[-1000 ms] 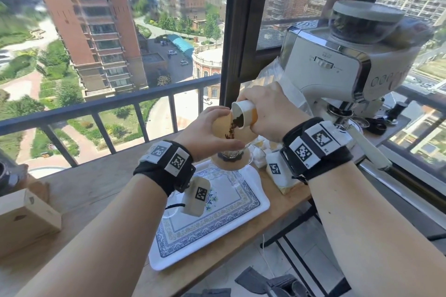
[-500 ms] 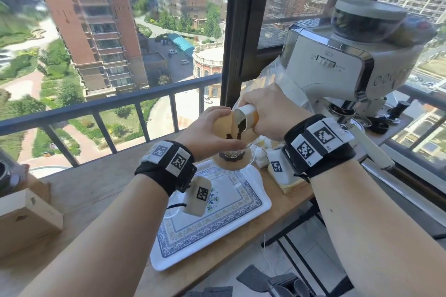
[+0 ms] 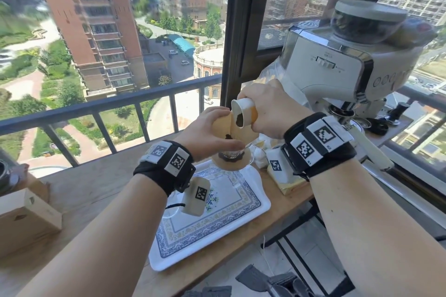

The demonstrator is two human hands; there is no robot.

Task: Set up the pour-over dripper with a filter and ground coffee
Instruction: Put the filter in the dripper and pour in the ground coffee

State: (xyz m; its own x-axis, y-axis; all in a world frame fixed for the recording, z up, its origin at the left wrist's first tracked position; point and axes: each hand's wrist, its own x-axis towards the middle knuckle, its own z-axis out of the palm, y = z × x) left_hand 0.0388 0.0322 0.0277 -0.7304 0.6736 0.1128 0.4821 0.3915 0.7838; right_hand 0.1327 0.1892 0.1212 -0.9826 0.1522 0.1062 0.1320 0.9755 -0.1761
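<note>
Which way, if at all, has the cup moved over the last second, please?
No; the cup remains tipped over the filter, unshifted against the window post.

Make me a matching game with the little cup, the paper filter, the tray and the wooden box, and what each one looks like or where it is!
Things:
1 little cup
2 paper filter
3 tray
4 wooden box

Places or looks:
a at the table's far left
b tipped in the right hand
c white with a blue pattern
d held by the left hand

Pairs: 1-b, 2-d, 3-c, 4-a
</note>
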